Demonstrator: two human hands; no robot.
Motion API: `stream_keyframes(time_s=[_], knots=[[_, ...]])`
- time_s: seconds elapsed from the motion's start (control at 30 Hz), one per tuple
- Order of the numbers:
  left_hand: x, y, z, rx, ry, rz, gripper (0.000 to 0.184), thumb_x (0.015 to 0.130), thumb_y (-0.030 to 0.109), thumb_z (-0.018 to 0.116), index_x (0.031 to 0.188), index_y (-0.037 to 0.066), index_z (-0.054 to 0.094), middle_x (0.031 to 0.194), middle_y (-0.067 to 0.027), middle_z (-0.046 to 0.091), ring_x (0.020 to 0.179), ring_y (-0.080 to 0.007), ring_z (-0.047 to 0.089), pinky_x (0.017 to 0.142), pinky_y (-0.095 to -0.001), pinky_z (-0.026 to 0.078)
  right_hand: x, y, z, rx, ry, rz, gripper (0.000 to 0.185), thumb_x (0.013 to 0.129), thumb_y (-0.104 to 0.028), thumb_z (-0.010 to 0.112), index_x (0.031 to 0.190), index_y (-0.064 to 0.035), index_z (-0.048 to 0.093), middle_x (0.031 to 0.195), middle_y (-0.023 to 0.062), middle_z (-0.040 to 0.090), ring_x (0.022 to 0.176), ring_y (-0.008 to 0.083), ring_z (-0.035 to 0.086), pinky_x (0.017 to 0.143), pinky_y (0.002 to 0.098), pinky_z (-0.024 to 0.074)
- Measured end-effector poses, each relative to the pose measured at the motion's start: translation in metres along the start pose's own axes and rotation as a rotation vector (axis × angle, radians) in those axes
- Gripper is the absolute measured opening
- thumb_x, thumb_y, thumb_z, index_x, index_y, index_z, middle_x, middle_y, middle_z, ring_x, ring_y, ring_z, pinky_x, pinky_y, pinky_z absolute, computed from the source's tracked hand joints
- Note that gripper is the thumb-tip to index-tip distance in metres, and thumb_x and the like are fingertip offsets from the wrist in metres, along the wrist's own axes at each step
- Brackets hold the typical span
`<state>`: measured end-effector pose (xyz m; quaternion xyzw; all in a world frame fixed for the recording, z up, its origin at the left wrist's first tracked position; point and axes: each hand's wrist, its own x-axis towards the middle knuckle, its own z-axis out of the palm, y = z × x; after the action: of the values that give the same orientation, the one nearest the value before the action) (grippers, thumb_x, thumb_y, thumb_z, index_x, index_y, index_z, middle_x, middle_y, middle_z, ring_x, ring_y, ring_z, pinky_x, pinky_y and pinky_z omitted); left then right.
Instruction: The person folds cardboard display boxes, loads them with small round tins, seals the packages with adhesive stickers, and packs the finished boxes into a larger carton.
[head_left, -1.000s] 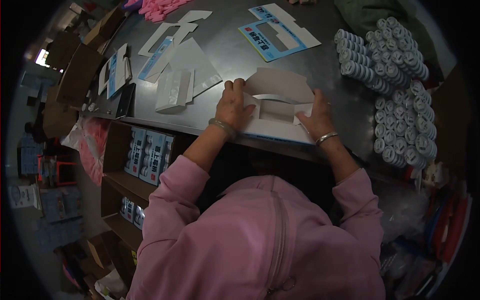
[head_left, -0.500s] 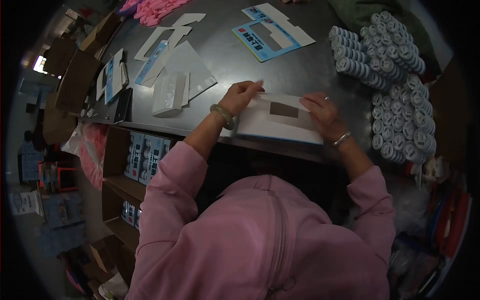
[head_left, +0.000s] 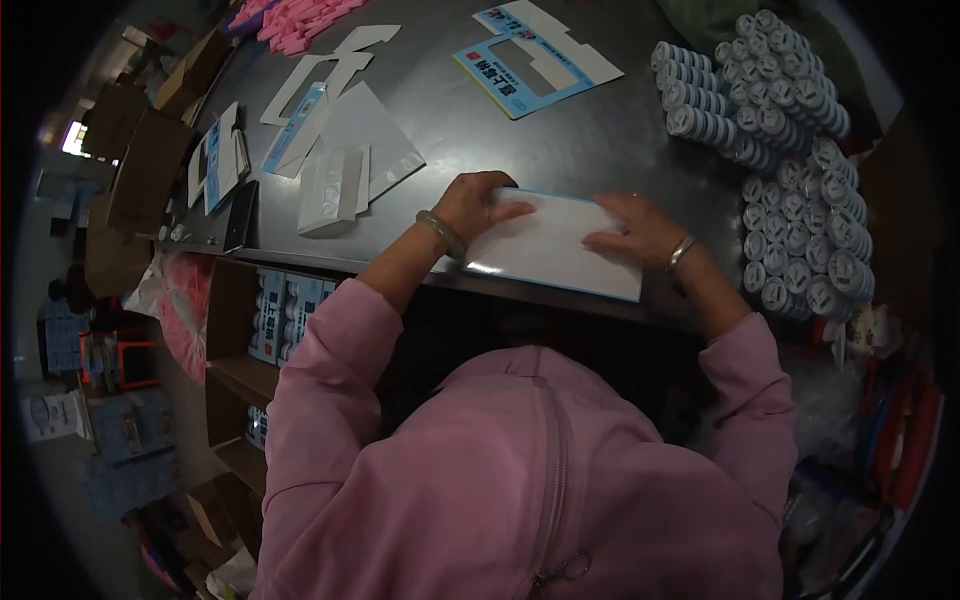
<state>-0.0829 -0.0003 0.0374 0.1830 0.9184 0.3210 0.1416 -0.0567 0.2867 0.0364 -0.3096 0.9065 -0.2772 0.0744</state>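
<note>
A folded carton (head_left: pixel 555 248), white on its upper face with thin blue edges, lies at the near edge of the metal table. My left hand (head_left: pixel 478 212) holds its far left corner, thumb on the white face and fingers curled at the edge. On the right side my right hand (head_left: pixel 638 235) grips it, thumb pressing the face and fingers over the far edge. Beyond it lies a flat blue and white carton (head_left: pixel 530 62) with a cut-out window. White carton pieces (head_left: pixel 375 140) lie to the left of my left hand.
Stacks of round white lidded containers (head_left: pixel 800 230) stand at the table's right side. Pink pieces (head_left: pixel 300 22) are heaped at the far left. Below the table's left edge, an open brown box (head_left: pixel 235 310) holds packed blue cartons (head_left: pixel 290 310). A dark flat object (head_left: pixel 242 213) lies near the left edge.
The carton's cut-out window showed between my hands; now a plain white face is up, with a blue far edge. My right thumb has come down onto that face.
</note>
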Motion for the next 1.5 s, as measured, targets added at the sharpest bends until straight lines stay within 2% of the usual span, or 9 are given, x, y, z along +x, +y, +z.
stream_keyframes(time_s=[0.2,0.27,0.43,0.5,0.6,0.7,0.87,1.2,1.5], knots=[[-0.032,0.015,-0.016,-0.088,0.224,0.245,0.048,0.082,0.037,0.075,0.111,0.0,0.066,0.105,-0.02,0.067,0.086,-0.0291,0.067,0.08,-0.0384,0.054,-0.001,-0.014,-0.034,0.563,-0.2,0.281,0.055,0.082,-0.031,0.076,0.121,0.0014,0.056,0.106,0.013,0.065,0.095,0.022,0.061,0.083,0.0331,0.049],[-0.045,0.021,-0.03,0.242,0.627,0.697,0.048,0.084,0.038,0.072,0.113,0.0,0.065,0.115,-0.0217,0.062,0.099,-0.0318,0.064,0.084,-0.0387,0.053,-0.004,-0.038,-0.055,0.468,-0.115,0.171,0.051,0.08,-0.032,0.077,0.114,0.001,0.058,0.104,0.014,0.065,0.095,0.0245,0.062,0.082,0.0351,0.0493],[-0.069,0.026,-0.063,0.21,0.967,0.855,0.064,0.097,0.053,0.044,0.127,-0.003,0.053,0.134,-0.0263,0.047,0.125,-0.0374,0.048,0.104,-0.0461,0.04,-0.004,-0.093,-0.075,0.293,0.162,-0.002,0.033,0.077,-0.02,0.076,0.098,-0.0023,0.059,0.095,0.0113,0.064,0.091,0.0266,0.062,0.08,0.0367,0.0473],[-0.071,0.015,-0.056,0.165,0.978,0.756,0.067,0.1,0.054,0.03,0.131,-0.002,0.049,0.137,-0.0258,0.045,0.129,-0.0363,0.043,0.108,-0.0467,0.035,0.0,-0.077,-0.04,-0.191,0.409,-0.331,0.016,0.078,-0.012,0.068,0.091,-0.0065,0.059,0.083,0.0073,0.061,0.082,0.0243,0.061,0.08,0.0349,0.0448],[-0.076,-0.017,-0.035,-0.045,0.942,0.519,0.055,0.101,0.043,0.035,0.131,-0.002,0.049,0.135,-0.0228,0.047,0.128,-0.0351,0.044,0.108,-0.0441,0.034,-0.002,-0.056,0.013,-0.399,0.358,-0.262,0.007,0.078,-0.008,0.059,0.084,-0.0103,0.056,0.077,0.0051,0.059,0.078,0.0214,0.06,0.08,0.0335,0.0432],[-0.08,-0.04,-0.021,-0.216,0.899,0.222,0.037,0.1,0.021,0.04,0.128,0.0,0.05,0.128,-0.0172,0.051,0.123,-0.0298,0.048,0.106,-0.04,0.036,-0.007,-0.039,0.041,-0.44,0.304,-0.248,0.003,0.079,-0.007,0.057,0.08,-0.0087,0.055,0.076,0.0047,0.056,0.077,0.0217,0.058,0.078,0.0345,0.0427],[-0.101,-0.067,-0.022,-0.23,0.789,0.042,0.032,0.098,0.014,0.048,0.126,0.0,0.052,0.123,-0.0163,0.055,0.117,-0.0274,0.054,0.101,-0.0357,0.041,-0.012,-0.062,0.016,-0.371,0.288,-0.285,0.024,0.078,-0.013,0.069,0.1,-0.0062,0.06,0.094,0.0094,0.06,0.093,0.0266,0.059,0.088,0.0398,0.0435],[-0.231,-0.081,-0.124,-0.22,0.808,-0.083,0.04,0.101,0.035,0.052,0.118,0.001,0.06,0.103,-0.0101,0.067,0.1,-0.0194,0.063,0.088,-0.0301,0.049,-0.032,-0.05,-0.014,-0.047,0.385,-0.057,0.029,0.089,0.005,0.057,0.118,0.0036,0.056,0.113,0.017,0.058,0.108,0.0317,0.056,0.093,0.0386,0.0436],[-0.351,-0.053,-0.129,-0.346,0.709,-0.25,0.036,0.101,0.031,0.052,0.12,0.001,0.06,0.102,-0.0085,0.067,0.099,-0.0154,0.064,0.089,-0.0288,0.051,-0.01,-0.098,0.026,-0.045,0.144,-0.35,0.031,0.087,0.006,0.059,0.118,0.0031,0.056,0.115,0.0186,0.056,0.103,0.0344,0.056,0.09,0.0398,0.0449]])
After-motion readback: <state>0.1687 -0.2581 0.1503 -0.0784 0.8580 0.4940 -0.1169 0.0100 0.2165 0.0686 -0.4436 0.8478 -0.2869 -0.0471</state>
